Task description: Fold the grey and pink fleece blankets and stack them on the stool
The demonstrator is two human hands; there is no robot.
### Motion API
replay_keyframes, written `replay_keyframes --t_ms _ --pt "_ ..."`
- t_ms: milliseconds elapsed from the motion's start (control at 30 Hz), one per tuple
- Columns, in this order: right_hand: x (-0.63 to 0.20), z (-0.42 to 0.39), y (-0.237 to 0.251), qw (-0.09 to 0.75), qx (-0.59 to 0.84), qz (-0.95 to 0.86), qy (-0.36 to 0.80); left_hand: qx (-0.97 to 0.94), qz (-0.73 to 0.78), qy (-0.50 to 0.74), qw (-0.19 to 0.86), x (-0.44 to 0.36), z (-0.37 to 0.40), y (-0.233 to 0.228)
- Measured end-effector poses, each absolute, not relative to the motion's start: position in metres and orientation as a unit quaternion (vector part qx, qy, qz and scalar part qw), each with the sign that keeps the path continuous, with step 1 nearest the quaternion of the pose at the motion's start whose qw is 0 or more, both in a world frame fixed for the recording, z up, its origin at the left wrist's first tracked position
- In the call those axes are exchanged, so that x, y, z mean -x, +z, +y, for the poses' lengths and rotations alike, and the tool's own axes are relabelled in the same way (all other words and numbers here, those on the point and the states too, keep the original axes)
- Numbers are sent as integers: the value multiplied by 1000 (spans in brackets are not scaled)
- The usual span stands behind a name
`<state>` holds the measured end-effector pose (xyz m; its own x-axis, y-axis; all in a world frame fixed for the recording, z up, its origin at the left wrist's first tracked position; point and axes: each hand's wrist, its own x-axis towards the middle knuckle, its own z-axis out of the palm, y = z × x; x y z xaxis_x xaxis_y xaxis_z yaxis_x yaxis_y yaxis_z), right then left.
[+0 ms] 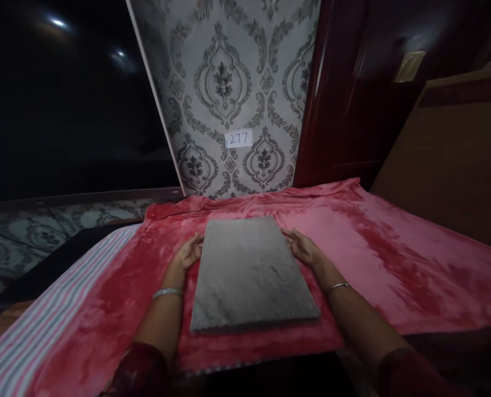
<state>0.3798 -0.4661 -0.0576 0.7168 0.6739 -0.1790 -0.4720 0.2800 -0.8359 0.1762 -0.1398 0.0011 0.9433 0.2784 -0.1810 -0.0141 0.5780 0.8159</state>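
Note:
A grey cloth, folded into a neat flat rectangle (254, 270) and towel-like in texture, lies in front of me on a pink and red plush blanket (348, 242). My left hand (190, 251) is at its left edge, fingers extended and the tips at the cloth's side. On the opposite side, my right hand (301, 245) rests by the upper right edge with its fingers stretched towards the cloth. Both hands look open, one on each side. Whether any fingertips reach under the cloth is hidden.
A striped cloth (75, 281) shows beyond the blanket on the left. Behind stand a large dark screen (71, 110) and a patterned wall with a paper label (239, 138) reading 277. A dark red glossy panel (353, 99) and a brown board (448, 160) rise on the right.

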Motion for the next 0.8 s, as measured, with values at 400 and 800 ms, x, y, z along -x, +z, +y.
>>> replay_keyframes --t_ms 400,800 --pt "-389 -479 -72 798 438 -162 382 -528 207 69 821 -188 -123 -23" --pt "-360 -464 -46 756 555 -168 303 -607 165 79 773 -182 -142 -8"
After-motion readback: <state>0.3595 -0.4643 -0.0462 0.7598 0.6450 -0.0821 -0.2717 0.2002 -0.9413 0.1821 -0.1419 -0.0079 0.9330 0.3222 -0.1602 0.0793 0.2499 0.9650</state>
